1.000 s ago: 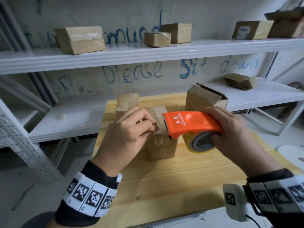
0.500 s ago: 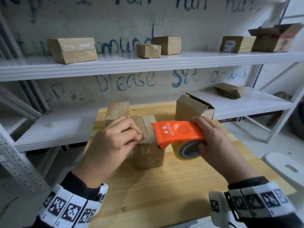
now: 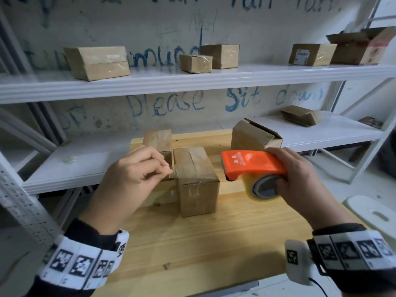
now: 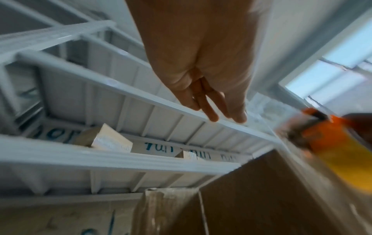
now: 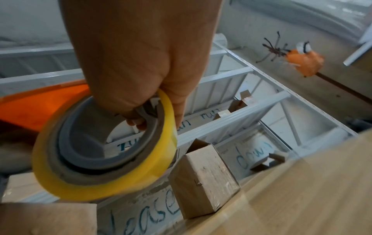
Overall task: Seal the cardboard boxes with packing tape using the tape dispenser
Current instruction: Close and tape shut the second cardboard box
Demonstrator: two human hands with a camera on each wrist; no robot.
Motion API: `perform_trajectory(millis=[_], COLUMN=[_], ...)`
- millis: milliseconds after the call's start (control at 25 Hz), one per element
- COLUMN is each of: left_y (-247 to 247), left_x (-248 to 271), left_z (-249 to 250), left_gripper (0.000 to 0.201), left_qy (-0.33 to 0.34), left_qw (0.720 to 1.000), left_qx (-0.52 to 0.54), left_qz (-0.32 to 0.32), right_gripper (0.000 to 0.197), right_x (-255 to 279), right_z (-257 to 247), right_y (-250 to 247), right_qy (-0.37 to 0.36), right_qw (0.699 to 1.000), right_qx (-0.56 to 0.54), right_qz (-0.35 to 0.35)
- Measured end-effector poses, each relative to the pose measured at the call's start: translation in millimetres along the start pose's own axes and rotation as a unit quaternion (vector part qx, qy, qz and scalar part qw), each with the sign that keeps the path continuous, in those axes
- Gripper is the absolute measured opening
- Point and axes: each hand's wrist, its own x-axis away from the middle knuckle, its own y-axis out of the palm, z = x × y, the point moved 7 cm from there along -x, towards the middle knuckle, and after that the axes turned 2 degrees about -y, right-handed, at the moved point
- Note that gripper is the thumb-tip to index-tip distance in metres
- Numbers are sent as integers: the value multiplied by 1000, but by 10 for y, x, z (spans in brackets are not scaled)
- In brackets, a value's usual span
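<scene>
The tape dispenser [image 3: 252, 166], gripped by the right hand [image 3: 300, 179], has pulled right off the box [image 3: 196, 181] while the left hand [image 3: 132, 176] pinches tape beside it; pressing the strip down likely follows.

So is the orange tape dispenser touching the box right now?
No, the orange tape dispenser is held clear to the right of the box.

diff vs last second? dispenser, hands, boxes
The dispenser, held by the right hand, pulled right off the middle box; a gap now shows between them. The left hand slid left to the box's left edge, fingertips pinched; whether it holds tape is unclear. Unchanged: the boxes' places on the table and the grip on the dispenser.
</scene>
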Motion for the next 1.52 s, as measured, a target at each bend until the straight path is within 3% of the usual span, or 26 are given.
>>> perform_trajectory(millis=[240, 360, 600, 840, 1120, 1320, 1520], left_y=[93, 53, 106, 306, 426, 412, 403], left_x=[60, 72, 117, 106, 141, 135, 120], left_z=[-143, -124, -98, -5, -104, -163, -145], left_gripper=[10, 11, 15, 24, 26, 13, 14], left_qy=[1, 2, 13, 17, -46, -95, -137], left_qw=[997, 996, 997, 989, 983, 977, 969], left_qx=[64, 72, 24, -39, 17, 11, -78], left_qz=[-43, -45, -68, -143, -177, -192, -192], right_gripper=[56, 63, 67, 66, 60, 57, 49], right_x=[60, 52, 30, 47, 65, 91, 112], right_z=[9, 19, 43, 108, 58, -16, -68], right_y=[45, 11, 67, 85, 154, 210, 233], right_qy=[-7, -5, -16, -10, -15, -10, -11], right_qw=[1000, 1000, 999, 998, 994, 991, 987], right_qx=[-4, 14, 20, 38, 47, 57, 70], right_qz=[-30, -21, -20, -54, -102, -120, -144])
